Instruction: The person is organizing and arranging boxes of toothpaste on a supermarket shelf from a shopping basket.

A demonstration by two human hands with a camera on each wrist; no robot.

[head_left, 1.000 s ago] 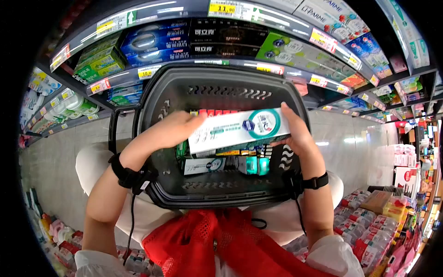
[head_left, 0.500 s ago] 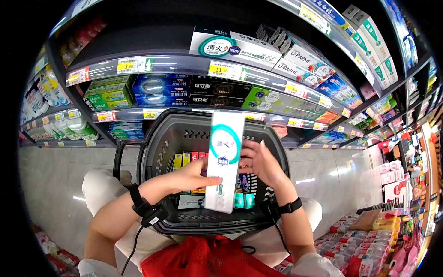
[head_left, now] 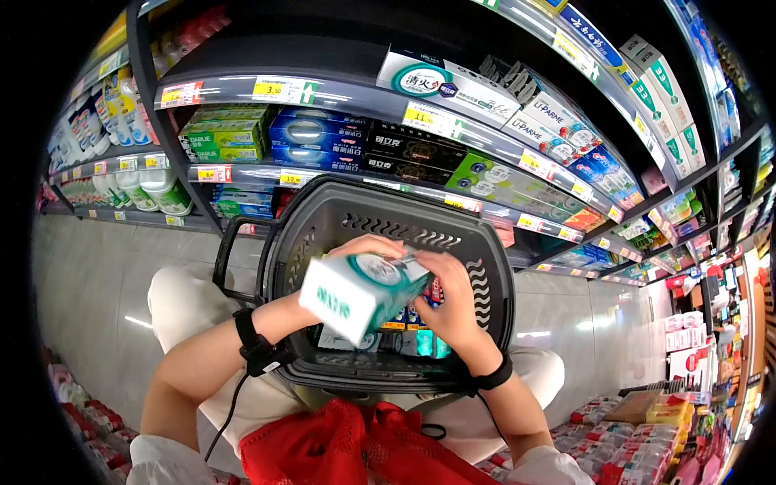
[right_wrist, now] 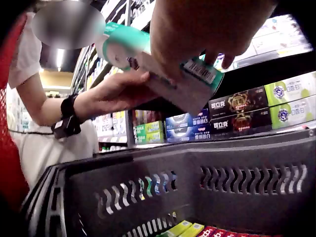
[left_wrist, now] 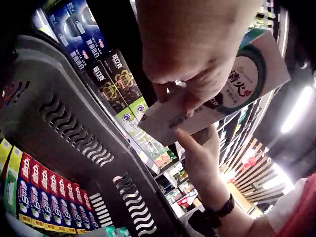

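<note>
A white and teal toothpaste box [head_left: 347,295] is held above the black basket [head_left: 491,242], one end tilted toward the head camera. The left hand [head_left: 364,246] grips it along its far side, partly hidden behind it. At the box's other end, the right hand [head_left: 449,303] holds it with fingers and thumb. In the left wrist view both hands are on the box [left_wrist: 168,118], and the right wrist view shows the box's barcode end [right_wrist: 200,71] beside the right hand [right_wrist: 207,34]. Several boxes [left_wrist: 54,197] stand in a row inside the basket.
Shelves of toothpaste boxes [head_left: 408,149] stand in front, behind the basket, with price tags [head_left: 428,120] along their edges. The basket rests between the person's knees [head_left: 182,303]. Plastic-wrapped bottles [head_left: 598,440] lie at the lower right.
The box went from lying across the basket to upright, then tipped so its end faces the camera. The right hand, beside the box half a second ago, now holds it. The head view has shifted.
</note>
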